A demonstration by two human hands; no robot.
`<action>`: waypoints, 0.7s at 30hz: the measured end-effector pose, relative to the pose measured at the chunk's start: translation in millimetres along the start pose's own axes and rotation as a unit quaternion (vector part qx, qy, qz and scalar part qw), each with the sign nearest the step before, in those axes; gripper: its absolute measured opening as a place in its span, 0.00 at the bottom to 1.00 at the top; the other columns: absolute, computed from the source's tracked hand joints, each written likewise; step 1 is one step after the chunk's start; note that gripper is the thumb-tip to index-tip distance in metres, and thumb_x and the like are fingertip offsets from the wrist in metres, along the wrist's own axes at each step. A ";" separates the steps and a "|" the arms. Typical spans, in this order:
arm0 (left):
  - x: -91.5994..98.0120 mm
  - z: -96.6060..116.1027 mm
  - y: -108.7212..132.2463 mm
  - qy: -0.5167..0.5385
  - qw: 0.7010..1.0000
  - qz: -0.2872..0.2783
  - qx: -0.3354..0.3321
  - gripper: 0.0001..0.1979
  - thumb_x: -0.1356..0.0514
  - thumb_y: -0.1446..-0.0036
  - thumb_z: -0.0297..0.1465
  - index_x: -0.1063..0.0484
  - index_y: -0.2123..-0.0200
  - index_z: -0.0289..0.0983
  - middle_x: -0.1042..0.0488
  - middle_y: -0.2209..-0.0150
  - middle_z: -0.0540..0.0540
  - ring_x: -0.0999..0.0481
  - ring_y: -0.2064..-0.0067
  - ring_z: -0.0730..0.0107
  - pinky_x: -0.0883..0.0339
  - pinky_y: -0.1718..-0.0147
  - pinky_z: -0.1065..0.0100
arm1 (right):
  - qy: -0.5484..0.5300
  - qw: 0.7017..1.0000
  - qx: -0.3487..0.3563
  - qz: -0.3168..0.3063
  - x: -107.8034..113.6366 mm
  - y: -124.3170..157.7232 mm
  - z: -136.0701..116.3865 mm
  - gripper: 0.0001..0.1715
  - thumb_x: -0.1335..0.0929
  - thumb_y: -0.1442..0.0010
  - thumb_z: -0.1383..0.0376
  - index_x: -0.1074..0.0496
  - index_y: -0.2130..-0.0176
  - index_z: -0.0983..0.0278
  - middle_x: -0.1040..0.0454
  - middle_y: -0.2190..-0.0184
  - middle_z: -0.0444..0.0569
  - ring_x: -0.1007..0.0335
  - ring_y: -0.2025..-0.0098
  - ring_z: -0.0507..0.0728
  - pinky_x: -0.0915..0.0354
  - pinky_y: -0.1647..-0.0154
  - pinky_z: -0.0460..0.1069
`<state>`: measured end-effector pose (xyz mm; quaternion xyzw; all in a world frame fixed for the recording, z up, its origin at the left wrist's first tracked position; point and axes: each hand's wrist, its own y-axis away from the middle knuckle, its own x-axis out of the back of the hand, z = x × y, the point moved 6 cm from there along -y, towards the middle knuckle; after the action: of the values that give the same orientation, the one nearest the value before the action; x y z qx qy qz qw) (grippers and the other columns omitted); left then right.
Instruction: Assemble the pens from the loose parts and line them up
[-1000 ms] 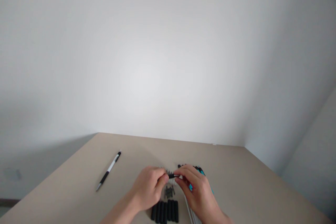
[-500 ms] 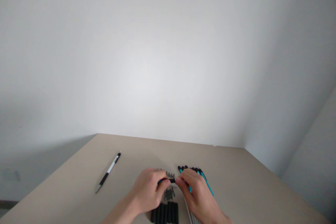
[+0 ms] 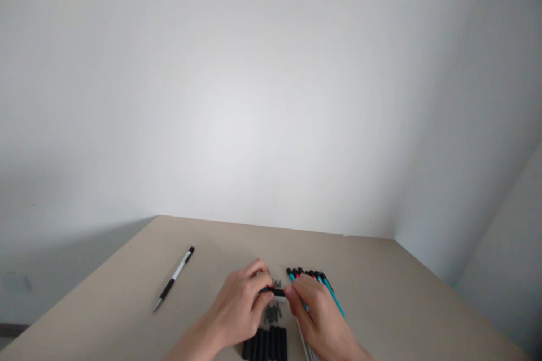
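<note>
The left grip point(image 3: 240, 306) and right grip point(image 3: 318, 311) pinch a black pen part point(image 3: 278, 293) lying crosswise between them.

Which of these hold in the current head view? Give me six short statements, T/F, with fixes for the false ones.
1. The left hand and right hand both grip a slim black piece. True.
2. A white-and-black pen lies on the beige table, left of the left hand. True.
3. The pen touches the left hand. False: bare table shows between them.
4. Black tubes lie side by side at the bottom of the view. True.
5. Nothing blue lies near the right hand. False: blue barrels with black ends lie by it, partly hidden.
6. The right hand lies flat, fingers spread. False: its fingers are curled, pinching the black piece.
</note>
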<state>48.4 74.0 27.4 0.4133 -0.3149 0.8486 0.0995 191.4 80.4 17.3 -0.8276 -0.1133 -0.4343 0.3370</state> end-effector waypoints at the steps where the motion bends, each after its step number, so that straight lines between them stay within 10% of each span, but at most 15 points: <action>1: 0.7 0.2 0.0 0.002 1.000 0.005 0.000 0.06 0.48 0.39 0.26 0.32 0.67 0.38 0.30 0.63 0.46 0.30 0.60 0.66 0.38 0.61 0.68 | -0.002 1.000 0.003 0.003 -0.1 -0.1 -0.1 0.23 0.46 0.30 0.63 0.40 0.76 0.63 0.32 0.76 0.46 0.37 0.71 0.54 0.46 0.70 0.47; 14: 6.3 5.5 -1.4 -0.029 0.996 0.062 -0.051 0.05 0.46 0.38 0.28 0.30 0.66 0.38 0.28 0.63 0.45 0.33 0.58 0.61 0.42 0.58 0.60 | -0.008 0.998 0.028 0.051 7.7 0.3 -3.8 0.21 0.45 0.31 0.64 0.43 0.76 0.62 0.35 0.77 0.46 0.40 0.73 0.53 0.48 0.72 0.47; 21: 22.1 -47.8 12.1 0.053 0.937 0.296 0.179 0.14 0.49 0.37 0.42 0.33 0.66 0.38 0.30 0.71 0.47 0.29 0.66 0.62 0.38 0.65 0.65 | -0.047 0.985 0.029 0.162 26.2 1.4 0.3 0.20 0.44 0.31 0.64 0.40 0.75 0.62 0.37 0.78 0.45 0.41 0.76 0.52 0.47 0.75 0.45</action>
<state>-1.4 92.1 16.8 0.2668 -0.2599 0.9028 -0.2151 207.9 76.7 37.3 -0.8442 -0.0059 -0.3315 0.4212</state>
